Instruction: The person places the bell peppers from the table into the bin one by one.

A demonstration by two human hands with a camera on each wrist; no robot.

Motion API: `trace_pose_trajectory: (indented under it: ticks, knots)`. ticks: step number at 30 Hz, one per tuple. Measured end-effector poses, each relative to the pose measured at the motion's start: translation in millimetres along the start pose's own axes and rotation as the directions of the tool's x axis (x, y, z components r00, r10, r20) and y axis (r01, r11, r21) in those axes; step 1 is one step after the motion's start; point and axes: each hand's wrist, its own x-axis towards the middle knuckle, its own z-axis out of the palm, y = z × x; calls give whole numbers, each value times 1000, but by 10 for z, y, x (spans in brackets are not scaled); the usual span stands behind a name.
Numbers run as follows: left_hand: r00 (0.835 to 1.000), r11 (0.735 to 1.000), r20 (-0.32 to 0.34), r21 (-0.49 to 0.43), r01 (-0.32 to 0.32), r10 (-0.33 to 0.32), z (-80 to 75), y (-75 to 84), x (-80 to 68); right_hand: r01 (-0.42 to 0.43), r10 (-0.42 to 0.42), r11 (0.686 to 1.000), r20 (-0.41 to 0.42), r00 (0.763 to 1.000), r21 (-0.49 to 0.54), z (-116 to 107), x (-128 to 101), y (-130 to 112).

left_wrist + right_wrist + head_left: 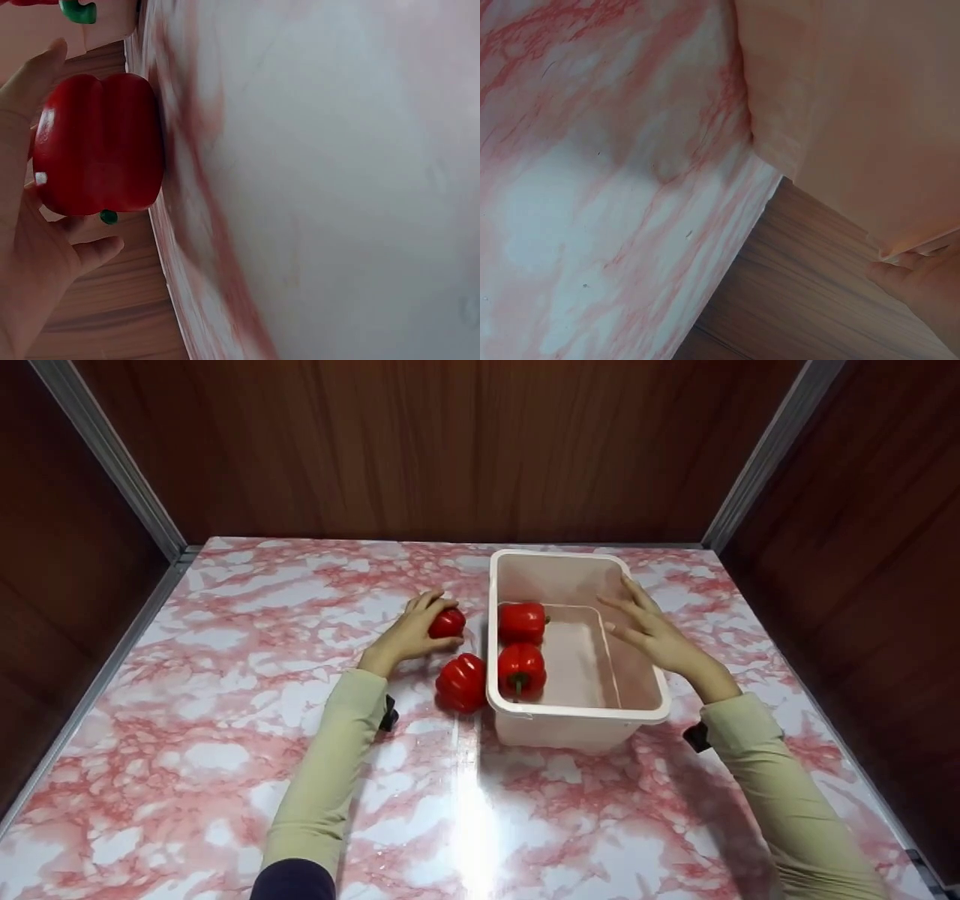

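- A red bell pepper (448, 624) sits at the left hand (414, 631), lying on the counter; in the left wrist view a bit of green stem shows at one end.
- The left hand is spread around this pepper, fingers over its far side and thumb on its near side; whether the grip has tightened on it, I cannot tell.
- A ribbed red pepper (461, 682) rests on the counter nearer the person than the left hand, just beside the bin.
- The white bin (577, 711), open-topped and rectangular, stands between the hands, closer to the right one.
- Inside it, along the wall on the left hand's side, lie two more: a far red pepper (522, 622), its stem towards the right hand, and a near red pepper (522, 669), its green stem towards the person.
- The right hand (654, 639) grasps nothing; its fingers are extended and apart, reaching over the bin's right rim.
- Behind both hands run pale yellow-green sleeves (322, 780), the left one meeting a dark band (292, 880) further up the arm; a small black device (388, 714) sits at each wrist.
- Beneath the hands spreads the counter (225, 675), marbled pink and white, with a bright glare between the forearms.
- Beyond the hands rises a dark wood-grain panel (450, 450).
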Motion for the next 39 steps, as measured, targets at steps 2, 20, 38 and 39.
trace_pose_trajectory:
  ticks: [2, 20, 38, 39]
  knots:
    - [1000, 1000, 1, -14, 7, -7, 8, -6, -3, 1, -1, 1000, -4, 1000, -14, 11, 7, 76]
    - [996, 998, -85, -60, 26, -31, 69, -58, 24, 0, -1, 1000, -11, 1000, -21, 35, 45, 334]
    - [992, 998, -123, -57, 9, -16, 69, -23, 62, -25, 25, 1000, -9, 1000, -17, 22, 33, 334]
    - [992, 998, -126, -57, 10, -18, 67, -19, 64, -25, 25, 1000, -7, 1000, -16, 23, 31, 332]
